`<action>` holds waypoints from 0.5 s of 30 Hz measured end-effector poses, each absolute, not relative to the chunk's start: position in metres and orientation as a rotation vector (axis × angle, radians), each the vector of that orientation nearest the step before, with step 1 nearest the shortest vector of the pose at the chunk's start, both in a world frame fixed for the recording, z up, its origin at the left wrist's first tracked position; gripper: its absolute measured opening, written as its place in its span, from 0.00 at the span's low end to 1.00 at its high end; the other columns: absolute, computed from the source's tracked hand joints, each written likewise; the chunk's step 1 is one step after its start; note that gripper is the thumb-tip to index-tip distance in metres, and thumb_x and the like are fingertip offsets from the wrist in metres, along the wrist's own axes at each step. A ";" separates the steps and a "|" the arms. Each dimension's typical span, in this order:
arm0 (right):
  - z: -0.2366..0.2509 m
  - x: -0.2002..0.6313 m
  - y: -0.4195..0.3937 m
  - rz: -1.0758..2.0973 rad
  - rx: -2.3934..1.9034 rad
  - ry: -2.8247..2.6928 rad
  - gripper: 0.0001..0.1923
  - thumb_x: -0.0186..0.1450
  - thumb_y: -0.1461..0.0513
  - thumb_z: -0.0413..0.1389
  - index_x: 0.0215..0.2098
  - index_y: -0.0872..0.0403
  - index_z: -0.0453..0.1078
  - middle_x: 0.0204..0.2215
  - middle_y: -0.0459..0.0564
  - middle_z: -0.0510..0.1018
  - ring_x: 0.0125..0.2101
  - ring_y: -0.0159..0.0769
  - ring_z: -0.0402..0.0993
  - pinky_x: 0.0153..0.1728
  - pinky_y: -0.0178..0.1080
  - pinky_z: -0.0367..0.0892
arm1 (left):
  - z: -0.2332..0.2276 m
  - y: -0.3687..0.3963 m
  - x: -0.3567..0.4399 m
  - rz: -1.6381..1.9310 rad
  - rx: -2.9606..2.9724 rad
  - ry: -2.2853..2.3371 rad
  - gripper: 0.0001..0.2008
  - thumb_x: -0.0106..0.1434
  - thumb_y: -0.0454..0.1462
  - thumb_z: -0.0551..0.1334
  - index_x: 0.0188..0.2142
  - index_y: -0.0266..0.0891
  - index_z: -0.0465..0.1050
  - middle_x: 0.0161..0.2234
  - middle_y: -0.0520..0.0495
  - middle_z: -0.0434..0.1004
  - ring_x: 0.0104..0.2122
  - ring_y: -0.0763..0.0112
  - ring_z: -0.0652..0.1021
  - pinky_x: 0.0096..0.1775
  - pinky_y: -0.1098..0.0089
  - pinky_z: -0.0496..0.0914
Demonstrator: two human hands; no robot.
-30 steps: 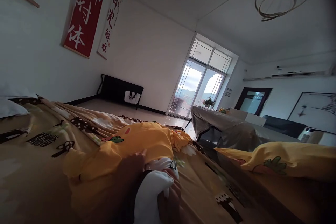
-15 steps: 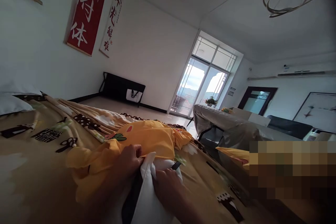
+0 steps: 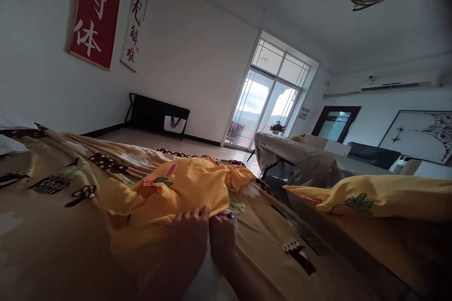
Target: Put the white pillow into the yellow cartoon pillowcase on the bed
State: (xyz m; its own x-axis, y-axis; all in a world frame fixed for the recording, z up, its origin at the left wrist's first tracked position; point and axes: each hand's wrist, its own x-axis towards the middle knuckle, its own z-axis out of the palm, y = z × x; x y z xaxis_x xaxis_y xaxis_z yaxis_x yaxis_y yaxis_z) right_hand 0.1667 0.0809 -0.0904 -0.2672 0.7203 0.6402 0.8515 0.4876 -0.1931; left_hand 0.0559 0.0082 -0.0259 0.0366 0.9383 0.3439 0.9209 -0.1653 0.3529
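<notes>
A yellow pillowcase [image 3: 183, 186] with a carrot print lies bunched on a tan patterned bedspread [image 3: 63, 207]. My left hand [image 3: 189, 237] grips the open edge of the pillowcase at the bottom middle. My right hand [image 3: 223, 240] presses beside it, fingers closed on the white pillow [image 3: 206, 282], which shows only as a pale strip between the hands. Most of the pillow is hidden by my hands and the yellow cloth.
A second yellow pillow [image 3: 381, 195] lies at the right. A white pillow [image 3: 10, 143] sits at the far left. Beyond the bed stand a covered table [image 3: 300, 160], a dark sofa [image 3: 370, 155], a black bench [image 3: 155, 115] by the wall and a balcony door [image 3: 261, 108].
The yellow pillowcase has been drawn further over the white pillow, so much less white shows now. Both hands have come closer together at its opening.
</notes>
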 end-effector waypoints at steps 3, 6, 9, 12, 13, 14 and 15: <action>-0.107 0.200 0.069 -0.184 -1.082 -1.930 0.15 0.64 0.69 0.47 0.23 0.55 0.71 0.23 0.51 0.77 0.26 0.34 0.74 0.27 0.33 0.66 | -0.031 0.004 0.061 0.788 2.315 1.955 0.13 0.60 0.31 0.54 0.41 0.42 0.74 0.35 0.41 0.76 0.37 0.60 0.77 0.39 0.60 0.69; -0.123 0.236 0.052 -0.261 -0.912 -1.737 0.10 0.66 0.61 0.50 0.39 0.54 0.72 0.39 0.55 0.77 0.39 0.39 0.75 0.37 0.38 0.71 | -0.034 -0.003 0.049 0.843 2.375 1.906 0.13 0.64 0.36 0.54 0.45 0.48 0.72 0.42 0.43 0.75 0.44 0.60 0.75 0.40 0.60 0.71; -0.145 0.258 0.042 -0.270 -1.011 -1.527 0.13 0.65 0.58 0.52 0.47 0.50 0.68 0.41 0.55 0.76 0.40 0.45 0.75 0.34 0.43 0.73 | -0.037 -0.008 0.038 0.898 2.395 1.899 0.15 0.65 0.42 0.55 0.50 0.44 0.68 0.48 0.43 0.72 0.46 0.61 0.73 0.44 0.58 0.71; -0.168 0.253 0.040 -0.158 -1.022 -1.586 0.21 0.65 0.54 0.49 0.56 0.45 0.61 0.43 0.55 0.75 0.40 0.49 0.75 0.33 0.46 0.73 | -0.038 -0.007 0.041 0.923 2.398 1.923 0.18 0.64 0.44 0.57 0.51 0.38 0.66 0.50 0.42 0.69 0.45 0.64 0.73 0.46 0.57 0.71; -0.174 0.246 0.042 -0.153 -0.998 -1.628 0.26 0.64 0.52 0.49 0.60 0.45 0.57 0.46 0.56 0.74 0.44 0.51 0.74 0.36 0.48 0.73 | -0.038 -0.006 0.042 0.927 2.396 1.940 0.18 0.64 0.43 0.57 0.51 0.38 0.66 0.50 0.42 0.69 0.45 0.65 0.73 0.46 0.58 0.71; -0.178 0.239 0.045 -0.166 -0.973 -1.662 0.31 0.63 0.49 0.50 0.62 0.47 0.54 0.50 0.58 0.72 0.47 0.54 0.71 0.40 0.51 0.72 | -0.037 -0.005 0.044 0.930 2.392 1.963 0.17 0.64 0.43 0.57 0.50 0.38 0.67 0.50 0.42 0.69 0.45 0.65 0.73 0.46 0.58 0.71; -0.179 0.231 0.048 -0.188 -0.948 -1.694 0.37 0.61 0.46 0.51 0.64 0.50 0.51 0.52 0.60 0.69 0.50 0.56 0.69 0.43 0.53 0.70 | -0.035 -0.003 0.044 0.930 2.387 1.987 0.17 0.64 0.43 0.58 0.50 0.37 0.67 0.49 0.42 0.69 0.45 0.65 0.73 0.45 0.58 0.71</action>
